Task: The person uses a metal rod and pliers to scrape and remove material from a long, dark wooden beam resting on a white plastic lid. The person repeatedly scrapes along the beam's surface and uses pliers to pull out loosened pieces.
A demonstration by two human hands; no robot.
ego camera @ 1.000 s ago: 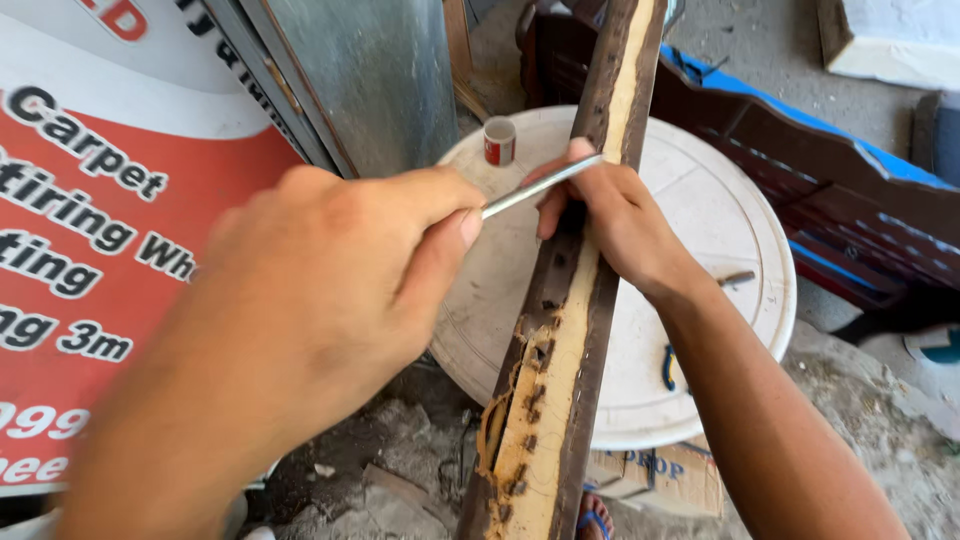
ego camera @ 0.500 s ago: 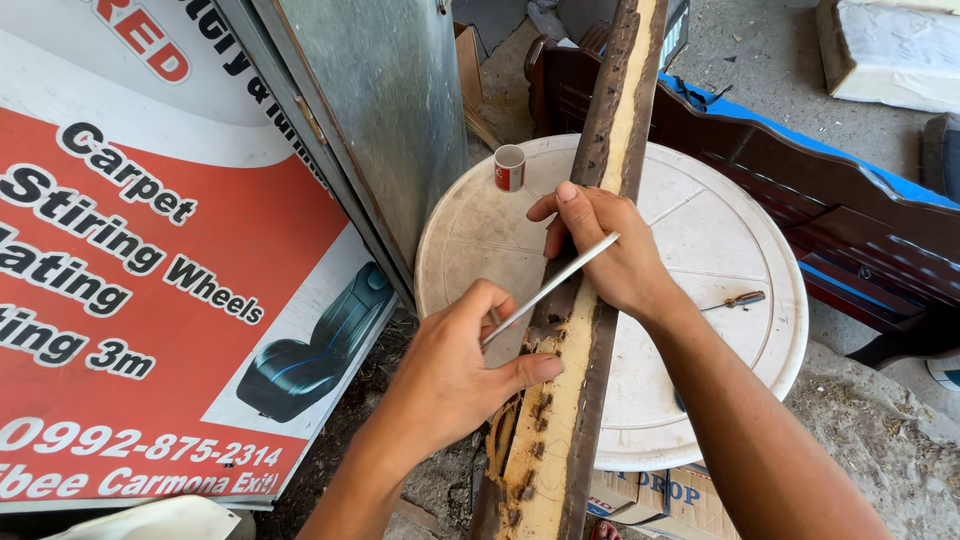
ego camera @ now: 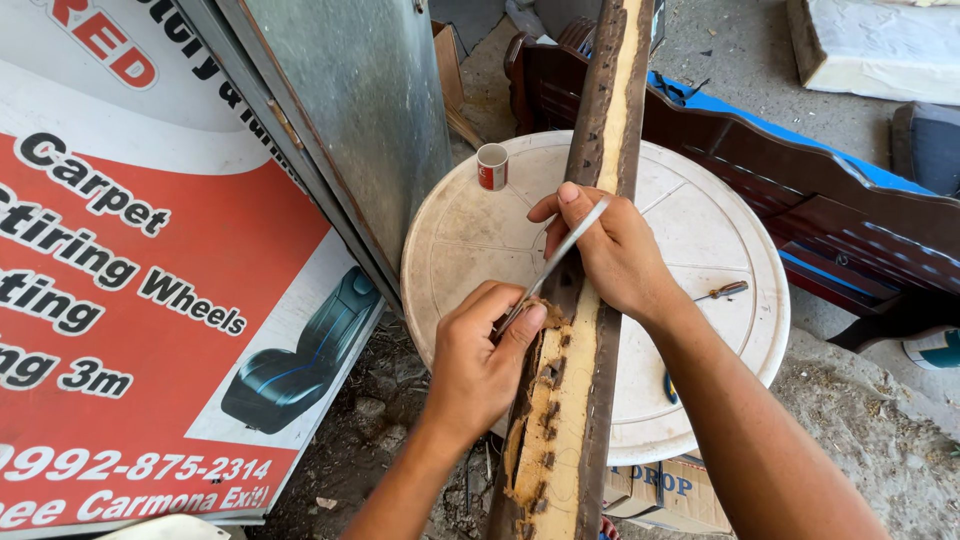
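Right hand [ego camera: 610, 255] grips the upright wooden rail [ego camera: 585, 330], steadying it; left hand [ego camera: 485, 355] pinches a thin metal blade [ego camera: 555, 265], probably a scraper, against its edge.

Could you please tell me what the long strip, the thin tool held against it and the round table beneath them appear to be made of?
The long strip looks like wood: pale raw grain down the middle, dark rough edges and small notches. The thin tool, gripped by the left hand and steadied by the right hand, seems to be bare metal, judging by its grey sheen. The round table is probably moulded plastic, off-white and scuffed.
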